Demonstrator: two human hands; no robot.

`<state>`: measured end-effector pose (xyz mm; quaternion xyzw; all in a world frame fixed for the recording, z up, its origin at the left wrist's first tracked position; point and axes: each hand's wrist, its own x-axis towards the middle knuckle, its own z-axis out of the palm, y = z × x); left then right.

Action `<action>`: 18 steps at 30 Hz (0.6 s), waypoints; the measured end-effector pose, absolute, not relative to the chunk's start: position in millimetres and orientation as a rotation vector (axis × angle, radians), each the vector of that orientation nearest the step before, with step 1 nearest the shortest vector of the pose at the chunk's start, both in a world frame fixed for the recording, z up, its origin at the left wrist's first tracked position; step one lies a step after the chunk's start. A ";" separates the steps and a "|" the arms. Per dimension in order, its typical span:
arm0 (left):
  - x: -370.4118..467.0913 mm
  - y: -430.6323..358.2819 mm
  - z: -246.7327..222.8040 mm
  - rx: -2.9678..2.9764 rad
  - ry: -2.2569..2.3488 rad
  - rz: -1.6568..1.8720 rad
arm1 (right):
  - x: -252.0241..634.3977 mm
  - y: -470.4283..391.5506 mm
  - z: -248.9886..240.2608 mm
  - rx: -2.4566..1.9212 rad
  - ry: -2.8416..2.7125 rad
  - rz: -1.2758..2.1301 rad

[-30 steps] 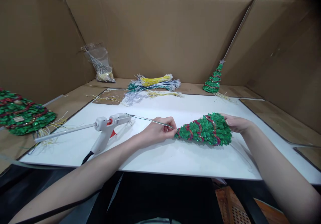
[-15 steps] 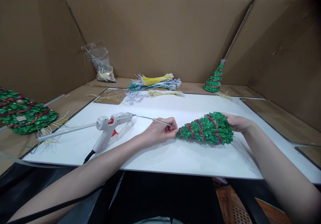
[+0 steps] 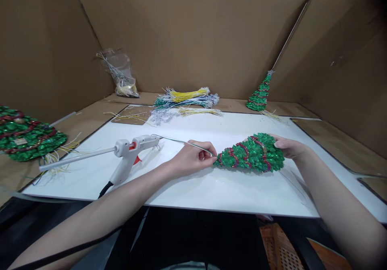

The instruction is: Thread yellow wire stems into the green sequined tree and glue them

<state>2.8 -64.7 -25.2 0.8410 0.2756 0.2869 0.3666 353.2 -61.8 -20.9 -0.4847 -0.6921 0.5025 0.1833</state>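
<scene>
A small green tinsel Christmas tree (image 3: 252, 154) with red garland lies on its side above the white board, its tip pointing left. My right hand (image 3: 290, 146) grips it at the wide base, fingers partly hidden behind the tree. At the tip, my left hand (image 3: 196, 157) is closed in a pinch on a thin wire (image 3: 178, 140), which runs left past the nozzle of a white glue gun (image 3: 130, 155). The glue gun stands on the board left of that hand, a long glue stick (image 3: 78, 159) jutting from its back.
Bundles of yellow, green and white wires (image 3: 187, 98) lie at the back. A plastic bag (image 3: 121, 76) leans on the cardboard wall. Another tree with a star (image 3: 260, 92) stands back right; a larger tree (image 3: 27, 137) lies at left. Loose wires (image 3: 59, 161) spread beside the gun.
The tree and both hands have shifted very slightly to the right. Both hands keep their hold; the camera view has moved a little.
</scene>
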 end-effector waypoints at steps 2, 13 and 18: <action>3.4 -65.3 -25.6 2.179 0.698 0.754 | 352.7 -62.3 -19.8 -1.333 -1.827 1.542; 4.1 -70.7 -27.9 2.217 0.601 0.789 | 364.5 -64.8 -30.8 -1.286 -1.731 1.576; 4.4 -73.7 -26.1 2.261 0.545 0.817 | 362.2 -71.8 -31.2 -1.358 -1.865 1.481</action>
